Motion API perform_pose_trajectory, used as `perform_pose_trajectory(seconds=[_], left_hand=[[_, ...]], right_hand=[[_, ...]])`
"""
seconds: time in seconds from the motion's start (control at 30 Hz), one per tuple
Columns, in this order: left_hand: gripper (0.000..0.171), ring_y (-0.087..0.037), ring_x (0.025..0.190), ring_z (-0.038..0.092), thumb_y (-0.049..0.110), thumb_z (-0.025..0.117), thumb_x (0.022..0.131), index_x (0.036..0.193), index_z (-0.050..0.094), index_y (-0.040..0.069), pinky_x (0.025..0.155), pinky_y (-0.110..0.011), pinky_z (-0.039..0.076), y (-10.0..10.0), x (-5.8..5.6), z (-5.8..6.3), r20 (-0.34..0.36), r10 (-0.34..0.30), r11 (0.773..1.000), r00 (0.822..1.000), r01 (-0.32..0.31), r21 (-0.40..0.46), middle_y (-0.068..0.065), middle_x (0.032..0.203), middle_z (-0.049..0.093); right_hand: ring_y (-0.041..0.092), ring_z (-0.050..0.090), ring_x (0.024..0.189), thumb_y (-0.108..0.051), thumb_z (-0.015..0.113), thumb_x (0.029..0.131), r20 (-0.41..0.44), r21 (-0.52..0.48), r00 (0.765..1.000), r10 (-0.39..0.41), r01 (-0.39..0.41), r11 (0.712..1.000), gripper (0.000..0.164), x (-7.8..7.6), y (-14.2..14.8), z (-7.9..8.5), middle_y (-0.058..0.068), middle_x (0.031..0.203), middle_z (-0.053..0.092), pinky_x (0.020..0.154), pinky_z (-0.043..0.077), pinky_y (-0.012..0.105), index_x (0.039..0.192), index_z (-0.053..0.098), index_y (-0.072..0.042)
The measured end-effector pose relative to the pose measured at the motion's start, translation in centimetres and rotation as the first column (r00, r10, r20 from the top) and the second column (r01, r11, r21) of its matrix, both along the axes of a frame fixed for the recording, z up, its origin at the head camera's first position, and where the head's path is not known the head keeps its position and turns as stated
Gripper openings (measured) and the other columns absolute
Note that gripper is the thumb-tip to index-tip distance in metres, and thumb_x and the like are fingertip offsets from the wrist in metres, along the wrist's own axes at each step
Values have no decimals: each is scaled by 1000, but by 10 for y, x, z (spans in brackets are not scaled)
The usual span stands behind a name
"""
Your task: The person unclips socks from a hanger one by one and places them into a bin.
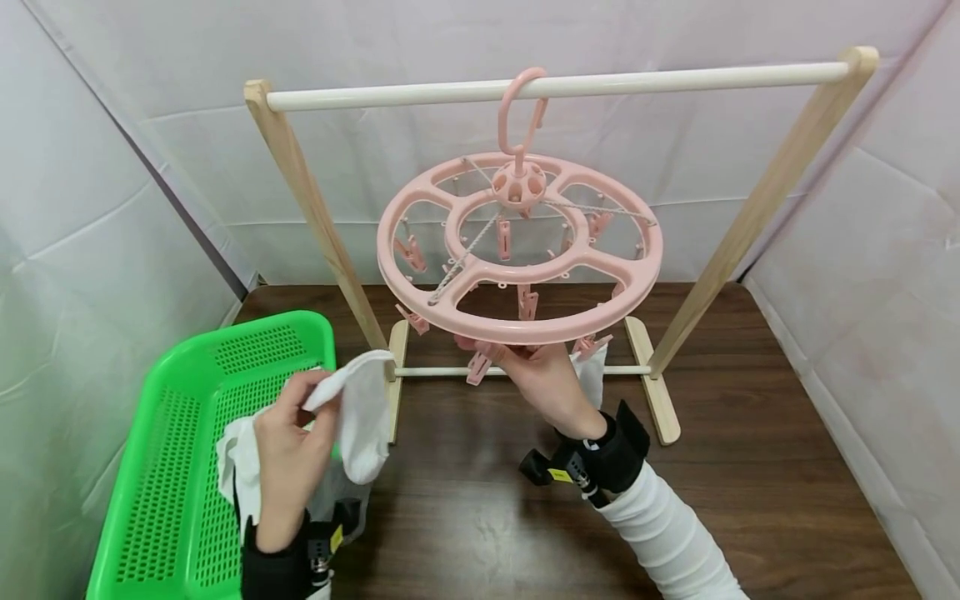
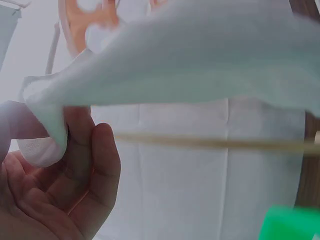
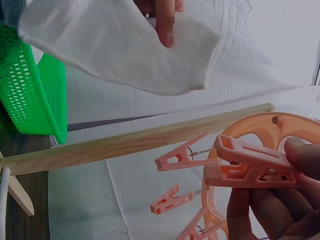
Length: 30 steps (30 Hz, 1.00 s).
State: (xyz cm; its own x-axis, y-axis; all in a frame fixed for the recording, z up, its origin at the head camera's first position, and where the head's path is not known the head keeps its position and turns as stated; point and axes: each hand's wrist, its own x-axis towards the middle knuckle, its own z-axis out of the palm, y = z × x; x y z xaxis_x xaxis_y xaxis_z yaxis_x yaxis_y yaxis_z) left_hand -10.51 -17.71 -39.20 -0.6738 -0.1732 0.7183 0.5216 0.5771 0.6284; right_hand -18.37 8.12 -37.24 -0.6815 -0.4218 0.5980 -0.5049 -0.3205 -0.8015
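My left hand pinches a white sock by its edge, above the right side of the green basket. In the right wrist view the sock stretches out flat from those fingers. My right hand is under the front rim of a round pink clip hanger. Between its thumb and fingers it squeezes a pink clothespin, whose jaws stand apart. Several other clothespins dangle from the hanger. Behind the right wrist hangs a piece of white cloth, partly hidden.
The hanger hooks over the white bar of a wooden stand. At the left sits a green basket with white and grey cloth in it. Everything stands on a dark wooden table, with white sheeting around it.
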Motion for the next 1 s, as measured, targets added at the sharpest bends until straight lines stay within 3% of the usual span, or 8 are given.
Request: perform_pose_trajectory(seconds=[0.17,0.33,0.57,0.67,0.73,0.8,0.9,1.0], left_hand=[[16,9,66,52,-16,61,82,93,68,-7,60,-8,39,-27,-2,14,-17,115,992,993,-116,-43,-17,76,67],[15,15,65,46,-12,61,84,94,69,-4,60,-8,35,-52,-1,28,-3,212,967,977,-210,-141,-15,74,65],[12,12,51,32,-13,60,83,92,66,-7,47,-15,27,-94,-14,34,26,221,929,975,-202,-311,-18,65,60],[10,7,46,31,-10,61,85,94,65,-8,43,-19,25,-113,-24,30,98,240,913,966,-190,-360,-20,65,59],[11,-2,45,39,-5,61,88,98,64,-7,42,-23,27,-131,-33,18,170,254,911,952,-177,-371,-24,71,61],[14,-15,51,52,4,61,92,104,65,-3,43,-29,36,-158,-46,-6,247,263,918,933,-163,-361,-27,84,64],[24,-31,75,63,21,58,98,119,64,11,52,-39,45,-211,-72,-64,324,283,922,903,-163,-350,-21,105,64],[33,-27,94,62,35,53,99,132,56,27,69,-36,50,-255,-91,-118,357,330,912,874,-197,-361,-8,118,62]], right_hand=[[25,68,81,-14,55,99,2,5,1000,-1,1,1000,35,-1,3,0,12,92,71,89,46,49,122,57,12],[28,67,84,-14,54,99,-10,19,1000,-15,15,1000,34,-1,5,0,9,93,72,88,49,44,119,58,12],[31,66,83,-12,56,98,-13,37,999,-45,46,998,32,0,5,4,19,94,70,86,50,40,115,59,15],[30,66,85,-8,58,97,-4,61,996,-94,94,994,28,2,5,7,23,92,67,85,50,39,116,59,12],[27,66,87,-5,60,96,14,74,992,-125,124,990,26,3,5,8,19,92,67,86,49,37,117,60,9],[29,65,88,-3,61,95,46,68,991,-126,122,990,29,4,5,9,13,96,67,87,49,37,121,59,7],[31,65,90,-6,62,95,93,37,993,-71,68,997,39,4,4,11,8,105,65,86,49,38,131,52,6],[30,64,90,-11,62,95,110,17,994,-17,15,1000,49,4,2,14,12,118,58,84,50,37,139,44,4]])
